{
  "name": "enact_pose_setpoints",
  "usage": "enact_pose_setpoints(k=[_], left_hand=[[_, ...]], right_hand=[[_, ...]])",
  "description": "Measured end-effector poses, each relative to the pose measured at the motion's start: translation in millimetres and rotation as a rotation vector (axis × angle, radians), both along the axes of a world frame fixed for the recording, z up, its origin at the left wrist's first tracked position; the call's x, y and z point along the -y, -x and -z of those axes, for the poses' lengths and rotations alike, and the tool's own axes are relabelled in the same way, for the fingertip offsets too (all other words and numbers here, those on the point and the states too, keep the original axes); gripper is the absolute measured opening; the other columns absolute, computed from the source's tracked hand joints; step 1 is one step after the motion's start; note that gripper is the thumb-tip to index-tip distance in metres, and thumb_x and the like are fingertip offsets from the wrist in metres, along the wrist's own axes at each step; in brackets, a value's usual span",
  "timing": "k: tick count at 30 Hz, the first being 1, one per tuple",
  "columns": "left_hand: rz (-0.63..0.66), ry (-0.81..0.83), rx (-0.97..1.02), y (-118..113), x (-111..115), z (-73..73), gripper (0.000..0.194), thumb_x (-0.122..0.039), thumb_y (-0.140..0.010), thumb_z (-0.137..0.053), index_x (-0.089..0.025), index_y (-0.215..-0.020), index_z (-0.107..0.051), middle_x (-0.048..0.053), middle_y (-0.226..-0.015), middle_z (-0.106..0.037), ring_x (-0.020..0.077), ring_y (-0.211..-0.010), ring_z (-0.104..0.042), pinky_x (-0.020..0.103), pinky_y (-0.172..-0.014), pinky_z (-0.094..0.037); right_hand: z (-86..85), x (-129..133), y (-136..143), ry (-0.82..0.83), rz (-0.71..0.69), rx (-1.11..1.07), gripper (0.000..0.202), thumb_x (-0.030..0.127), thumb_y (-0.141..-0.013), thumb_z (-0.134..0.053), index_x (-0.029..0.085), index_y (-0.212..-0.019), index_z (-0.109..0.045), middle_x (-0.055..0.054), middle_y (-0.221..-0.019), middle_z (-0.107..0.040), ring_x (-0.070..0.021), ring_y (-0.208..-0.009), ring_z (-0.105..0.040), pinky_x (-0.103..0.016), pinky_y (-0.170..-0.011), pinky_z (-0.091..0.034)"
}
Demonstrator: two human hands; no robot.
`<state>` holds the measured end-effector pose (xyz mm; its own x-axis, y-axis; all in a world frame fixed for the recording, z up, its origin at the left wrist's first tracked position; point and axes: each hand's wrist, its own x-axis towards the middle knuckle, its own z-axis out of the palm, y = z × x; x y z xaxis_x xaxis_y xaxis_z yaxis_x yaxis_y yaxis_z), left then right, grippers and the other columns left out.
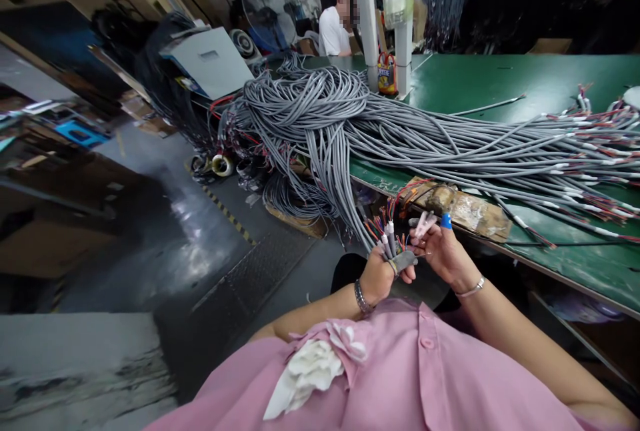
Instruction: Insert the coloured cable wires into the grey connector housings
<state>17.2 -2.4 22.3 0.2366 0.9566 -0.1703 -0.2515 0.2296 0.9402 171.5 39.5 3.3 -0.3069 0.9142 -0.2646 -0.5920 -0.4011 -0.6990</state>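
My left hand [383, 276] is closed around a bunch of grey cables [390, 241] whose stripped ends fan out in red, orange, blue and dark wires. A grey covering [404, 260] wraps one of its digits. Close on the right, my right hand [445, 254] has its fingers curled beside those wire ends. A blue finger cover [446, 221] caps its thumb. By its fingertips is a pale pink, V-shaped piece [424, 225]; I cannot tell whether it is a clip or a finger wrapping. What the fingers pinch is too small to make out.
A large heap of grey cables [305, 101] lies along the green bench [505, 77], with stripped ends at right. A taped wooden block [470, 213] sits at the bench edge. White posts [367, 17] rise behind; a person in white [334, 31] is farther back.
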Motion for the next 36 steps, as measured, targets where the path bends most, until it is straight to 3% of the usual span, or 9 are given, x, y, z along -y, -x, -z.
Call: enact_pose_setpoints(k=[7, 12, 15, 23, 31, 36], left_hand=[[-0.12, -0.035, -0.078, -1.4, 2.7, -4.4, 0.037, -0.048, -0.076, -0.066, -0.012, -0.066, -0.062, 0.003, -0.055, -0.062, 0.0108, -0.044, -0.056, 0.023, -0.045, -0.045], [-0.148, -0.024, -0.076, -7.6, -2.5, -0.3, 0.036, -0.047, -0.075, -0.066, -0.012, -0.067, -0.064, 0.004, -0.057, -0.064, 0.0113, -0.045, -0.056, 0.023, -0.045, -0.045], [-0.168, -0.042, -0.071, -8.5, -3.9, 0.3, 0.036, -0.046, -0.077, -0.065, -0.012, -0.065, -0.063, 0.004, -0.056, -0.063, 0.011, -0.044, -0.056, 0.023, -0.045, -0.044], [-0.164, -0.004, -0.052, -10.8, -6.3, -0.2, 0.036, -0.047, -0.074, -0.067, -0.012, -0.067, -0.06, 0.002, -0.052, -0.061, 0.011, -0.042, -0.054, 0.023, -0.042, -0.045], [-0.157, 0.019, -0.073, -10.9, -6.3, 3.6, 0.036, -0.046, -0.073, -0.068, -0.011, -0.069, -0.059, 0.003, -0.052, -0.061, 0.0113, -0.041, -0.054, 0.023, -0.042, -0.046], [-0.163, 0.006, -0.087, -10.4, -5.3, 3.9, 0.036, -0.045, -0.074, -0.067, -0.011, -0.069, -0.06, 0.003, -0.052, -0.061, 0.0109, -0.04, -0.054, 0.023, -0.041, -0.045]], right_hand=[[-7.1, 0.9, 0.5, -0.081, 0.029, 0.069, 0.03, 0.052, -0.08, -0.062, 0.022, -0.079, -0.063, -0.001, -0.073, -0.062, -0.0161, -0.069, -0.055, -0.033, -0.074, -0.046], [-4.9, 0.8, 1.8, -0.029, 0.078, 0.078, 0.038, 0.06, -0.078, -0.06, 0.023, -0.081, -0.064, -0.001, -0.074, -0.061, -0.015, -0.066, -0.054, -0.032, -0.071, -0.047], [-3.1, -2.3, -0.4, -0.01, 0.1, 0.077, 0.033, 0.054, -0.076, -0.066, 0.022, -0.074, -0.062, 0.0, -0.068, -0.059, -0.0145, -0.064, -0.053, -0.032, -0.071, -0.048], [4.6, -4.8, -8.1, -0.048, 0.008, -0.049, 0.023, 0.047, -0.08, -0.062, 0.027, -0.085, -0.07, -0.004, -0.1, -0.07, -0.0216, -0.091, -0.061, -0.042, -0.09, -0.046], [8.9, -6.0, -3.5, 0.009, 0.078, -0.17, 0.01, 0.032, -0.077, -0.068, 0.024, -0.081, -0.07, -0.002, -0.095, -0.072, -0.0221, -0.092, -0.063, -0.042, -0.093, -0.047], [11.4, -5.9, -2.9, 0.006, 0.072, -0.214, 0.011, 0.033, -0.078, -0.069, 0.023, -0.083, -0.07, -0.002, -0.094, -0.073, -0.0203, -0.092, -0.064, -0.04, -0.094, -0.046]])
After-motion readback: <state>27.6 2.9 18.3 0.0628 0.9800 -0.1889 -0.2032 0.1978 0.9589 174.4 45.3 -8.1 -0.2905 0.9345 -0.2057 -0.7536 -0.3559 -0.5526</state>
